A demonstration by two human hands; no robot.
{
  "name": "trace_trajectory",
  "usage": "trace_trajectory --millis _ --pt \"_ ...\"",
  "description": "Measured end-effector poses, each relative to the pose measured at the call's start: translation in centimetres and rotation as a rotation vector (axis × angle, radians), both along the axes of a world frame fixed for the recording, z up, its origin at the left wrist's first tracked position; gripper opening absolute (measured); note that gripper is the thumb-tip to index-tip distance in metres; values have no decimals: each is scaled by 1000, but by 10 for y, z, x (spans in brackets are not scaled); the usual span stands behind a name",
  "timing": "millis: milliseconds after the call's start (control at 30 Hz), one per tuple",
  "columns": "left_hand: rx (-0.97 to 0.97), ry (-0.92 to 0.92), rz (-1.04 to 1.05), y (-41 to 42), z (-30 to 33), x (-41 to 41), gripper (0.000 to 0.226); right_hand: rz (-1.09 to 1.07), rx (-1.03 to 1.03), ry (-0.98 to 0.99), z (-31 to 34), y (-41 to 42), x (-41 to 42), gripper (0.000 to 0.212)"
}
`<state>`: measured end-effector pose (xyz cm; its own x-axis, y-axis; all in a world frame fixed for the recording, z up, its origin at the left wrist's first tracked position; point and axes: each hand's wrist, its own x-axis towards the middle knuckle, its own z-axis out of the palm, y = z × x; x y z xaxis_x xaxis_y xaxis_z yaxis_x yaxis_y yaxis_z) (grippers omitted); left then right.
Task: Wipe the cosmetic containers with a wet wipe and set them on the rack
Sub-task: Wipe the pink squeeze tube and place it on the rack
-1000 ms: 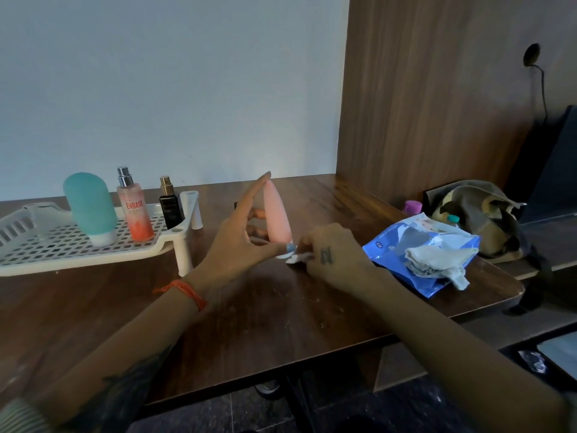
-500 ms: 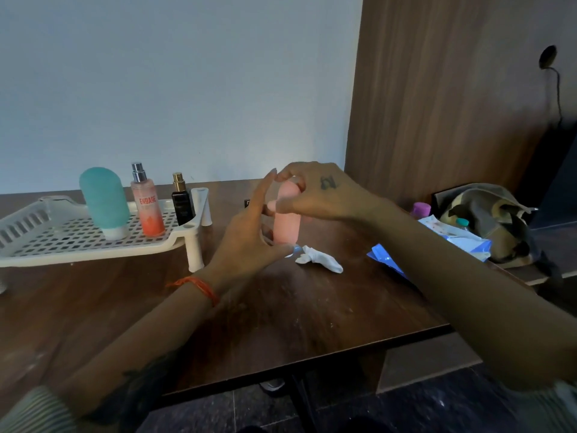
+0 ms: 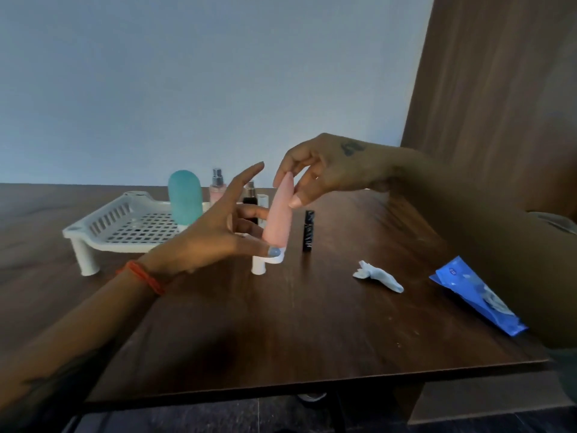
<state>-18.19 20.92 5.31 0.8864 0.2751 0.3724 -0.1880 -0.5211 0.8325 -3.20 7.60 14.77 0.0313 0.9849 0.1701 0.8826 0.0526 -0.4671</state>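
A pink squeeze bottle with a white cap hangs cap-down just above the table, pinched at its top by my right hand. My left hand is spread beside it, with the thumb and fingertips touching its lower part near the cap. The white slotted rack stands behind at left and carries a teal bottle, a pink spray bottle and a dark bottle, partly hidden by my left hand. A crumpled wet wipe lies on the table to the right.
A small black tube stands upright on the table just right of the pink bottle. A blue wipes pack lies near the table's right edge. A wood panel wall rises at the right.
My right hand let the wipe drop on the table and took the pink bottle by its top, lifting it toward the rack. My left hand opened, keeping only fingertips on it. The view shifted right.
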Motion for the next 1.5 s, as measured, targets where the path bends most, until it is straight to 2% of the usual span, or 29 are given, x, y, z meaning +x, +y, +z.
trace_trajectory --millis 133,300,400,500,600,700,833,933,1167,1300,1500 --pt "-37 1 29 31 7 -29 96 58 37 36 7 30 -19 21" --pt "-39 -49 61 65 22 -66 83 95 102 106 16 64 -42 26" --pt "-106 -241 175 85 35 -82 58 78 189 126 21 85 -54 28" --pt "-153 -419 417 103 41 -84 33 55 301 80 26 106 -66 26" --pt "-173 -498 634 122 34 -78 33 27 410 -18 31 129 -76 26" --pt "-162 -508 738 137 17 -70 36 0 453 -140 33 152 -82 28" --pt "-130 -536 760 144 6 -67 35 -9 403 -269 26 183 -84 30" --pt "-84 -534 785 144 2 -65 33 -3 341 -297 19 202 -83 31" --pt "-103 -482 789 145 -4 -62 34 29 179 -437 2 219 -80 32" --pt "-127 -447 773 146 -7 -60 35 33 141 -459 -7 222 -78 28" --pt "-155 -422 776 146 -6 -60 35 34 129 -468 -14 222 -78 33"
